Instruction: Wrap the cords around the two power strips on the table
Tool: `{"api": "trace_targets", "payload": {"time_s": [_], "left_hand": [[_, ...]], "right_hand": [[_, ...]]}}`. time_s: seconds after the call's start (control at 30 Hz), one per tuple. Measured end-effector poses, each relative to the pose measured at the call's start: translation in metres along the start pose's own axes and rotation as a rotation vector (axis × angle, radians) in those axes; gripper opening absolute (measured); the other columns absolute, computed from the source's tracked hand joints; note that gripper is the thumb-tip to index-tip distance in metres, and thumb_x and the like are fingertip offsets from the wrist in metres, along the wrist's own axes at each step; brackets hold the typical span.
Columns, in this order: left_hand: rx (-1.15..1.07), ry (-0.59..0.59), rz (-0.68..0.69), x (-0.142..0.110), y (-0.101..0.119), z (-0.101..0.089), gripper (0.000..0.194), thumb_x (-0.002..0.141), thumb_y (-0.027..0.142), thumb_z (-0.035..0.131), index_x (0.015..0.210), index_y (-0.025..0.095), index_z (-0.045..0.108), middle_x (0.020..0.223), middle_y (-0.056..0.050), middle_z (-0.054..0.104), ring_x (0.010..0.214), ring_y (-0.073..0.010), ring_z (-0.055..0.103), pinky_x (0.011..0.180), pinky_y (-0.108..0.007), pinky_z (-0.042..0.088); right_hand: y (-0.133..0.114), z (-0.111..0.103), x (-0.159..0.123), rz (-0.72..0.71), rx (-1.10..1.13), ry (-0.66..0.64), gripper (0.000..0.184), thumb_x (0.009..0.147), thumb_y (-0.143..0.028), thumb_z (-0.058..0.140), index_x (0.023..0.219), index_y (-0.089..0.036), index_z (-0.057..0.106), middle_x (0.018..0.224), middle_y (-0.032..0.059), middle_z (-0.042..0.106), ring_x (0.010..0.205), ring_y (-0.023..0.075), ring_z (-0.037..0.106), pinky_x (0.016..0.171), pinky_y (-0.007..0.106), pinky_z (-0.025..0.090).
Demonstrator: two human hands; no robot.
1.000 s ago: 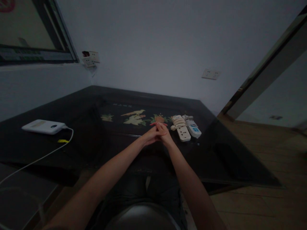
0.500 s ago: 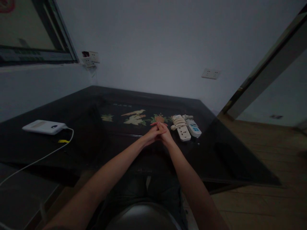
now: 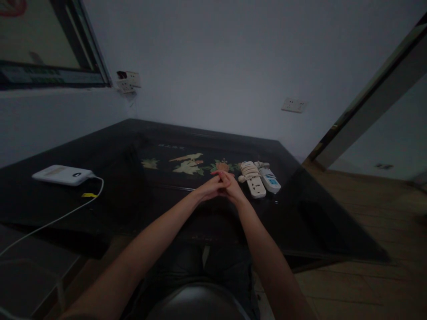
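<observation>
My left hand [image 3: 211, 188] and my right hand [image 3: 233, 191] are clasped together above the near middle of a black table [image 3: 140, 213]. Their fingers cross and fold over each other, and no object shows between them. Just right of my right hand lies a white power strip [image 3: 256, 187] with its cord wound around one end. A second power strip [image 3: 271, 182], with a blue socket face, lies against its right side. Behind my fingers, a flower design [image 3: 222, 165] decorates the tabletop.
At the table's left lies a white power bank-like device [image 3: 63, 175], its white cable [image 3: 66, 214] running off the near edge. A yellow tag [image 3: 89, 195] sits by the cable. Wall sockets [image 3: 293, 105] are behind the table, and a window [image 3: 50, 44] is at upper left.
The hands stay clasped in nearly the same place. The camera view has shifted very slightly; the objects on the table have not moved.
</observation>
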State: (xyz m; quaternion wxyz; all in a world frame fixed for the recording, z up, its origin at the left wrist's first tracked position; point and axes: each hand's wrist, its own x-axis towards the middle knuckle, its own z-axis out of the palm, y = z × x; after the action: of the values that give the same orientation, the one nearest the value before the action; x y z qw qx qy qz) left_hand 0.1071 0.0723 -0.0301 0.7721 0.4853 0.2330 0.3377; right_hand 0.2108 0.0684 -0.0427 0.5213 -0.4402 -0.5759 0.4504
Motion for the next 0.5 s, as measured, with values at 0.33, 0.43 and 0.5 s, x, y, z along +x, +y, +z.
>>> {"api": "trace_targets", "payload": {"time_s": [0.33,0.43,0.5], "left_hand": [[0.020,0.006,0.014,0.0020,-0.0026,-0.0062,0.050,0.068,0.027,0.075,0.114,0.018,0.056,0.112,-0.014,0.060,0.094,-0.0238,0.061,0.066,-0.030,0.052],[0.020,0.009,0.019,0.0025,-0.0046,-0.0034,0.049,0.074,0.033,0.071,0.117,0.018,0.054,0.113,-0.015,0.061,0.095,-0.0241,0.061,0.065,-0.029,0.052],[0.022,0.015,0.026,0.0032,-0.0070,-0.0006,0.051,0.077,0.037,0.068,0.122,0.020,0.052,0.115,-0.015,0.060,0.097,-0.0242,0.061,0.066,-0.029,0.052]], "right_hand": [[0.0001,0.0075,0.0017,-0.077,-0.066,0.066,0.035,0.082,-0.049,0.046,0.088,-0.021,0.066,0.081,0.0017,0.062,0.084,0.0186,0.057,0.073,0.027,0.044],[0.0012,0.0063,0.0013,-0.089,-0.109,0.062,0.037,0.084,-0.049,0.044,0.093,-0.021,0.066,0.084,0.0029,0.064,0.086,0.0194,0.059,0.074,0.028,0.045],[0.0019,0.0061,0.0010,-0.091,-0.155,0.051,0.040,0.086,-0.049,0.040,0.099,-0.022,0.065,0.087,0.0042,0.066,0.086,0.0198,0.060,0.073,0.029,0.046]]}}
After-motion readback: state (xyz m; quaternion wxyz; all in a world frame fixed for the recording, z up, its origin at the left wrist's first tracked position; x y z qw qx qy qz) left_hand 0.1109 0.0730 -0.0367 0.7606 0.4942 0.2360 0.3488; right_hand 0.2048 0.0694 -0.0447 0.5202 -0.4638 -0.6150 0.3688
